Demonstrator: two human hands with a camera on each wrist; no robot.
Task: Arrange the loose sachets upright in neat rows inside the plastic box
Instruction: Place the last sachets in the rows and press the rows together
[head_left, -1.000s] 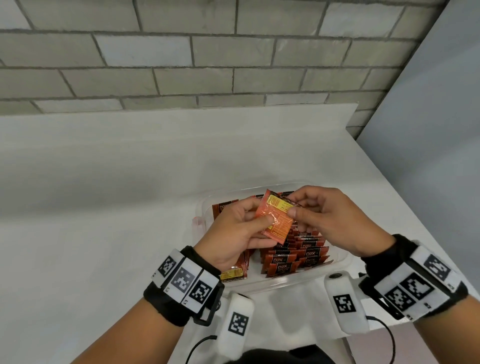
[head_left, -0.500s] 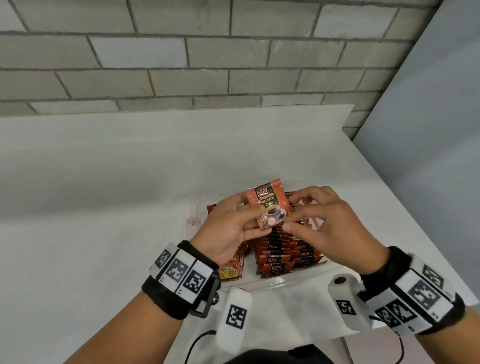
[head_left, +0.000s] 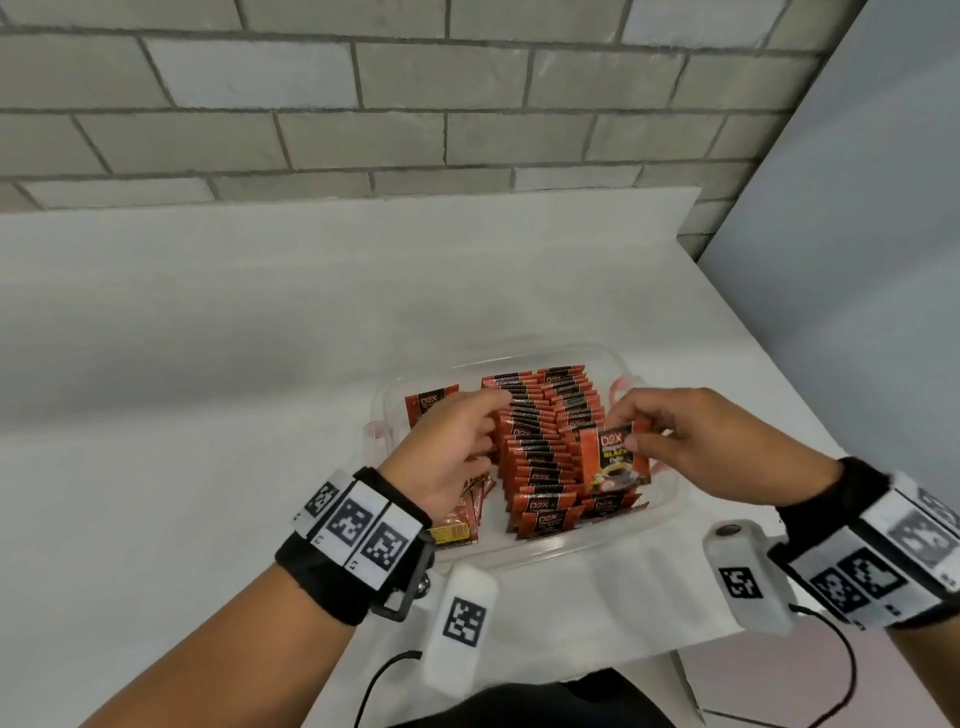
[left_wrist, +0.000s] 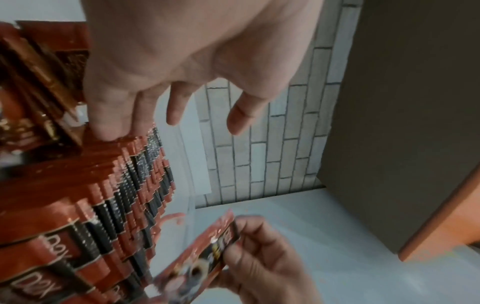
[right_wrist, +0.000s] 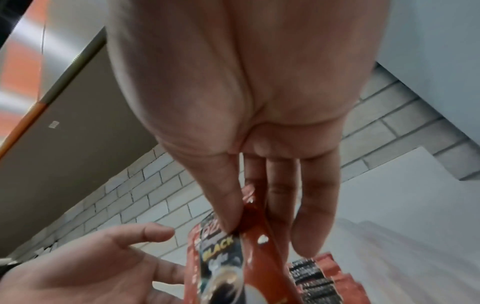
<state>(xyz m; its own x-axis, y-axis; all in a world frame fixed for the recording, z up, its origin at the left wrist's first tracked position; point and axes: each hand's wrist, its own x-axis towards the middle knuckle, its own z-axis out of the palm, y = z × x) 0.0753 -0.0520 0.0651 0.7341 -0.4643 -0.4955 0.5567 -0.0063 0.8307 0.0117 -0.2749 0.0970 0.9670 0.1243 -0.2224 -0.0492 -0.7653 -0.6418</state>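
Observation:
A clear plastic box (head_left: 660, 512) sits on the white table and holds two rows of upright red-and-black sachets (head_left: 540, 447). My right hand (head_left: 691, 447) pinches one loose sachet (head_left: 615, 457) between thumb and fingers, front side towards me, over the right part of the box; the same sachet (right_wrist: 228, 255) shows in the right wrist view. My left hand (head_left: 457, 447) hangs with straight, relaxed fingers, its fingertips (left_wrist: 109, 129) touching the tops of the left row (left_wrist: 124, 185). More loose sachets (head_left: 457, 519) lie in the box under my left wrist.
The white table (head_left: 208, 415) runs back to a grey brick wall (head_left: 415, 104). A grey panel (head_left: 857, 260) stands to the right, past the table's right edge. A cable (head_left: 384, 675) hangs below the near edge.
My left hand has let go of the sachet and moved down onto the left row. My right hand has carried the sachet to the right and lower, over the box.

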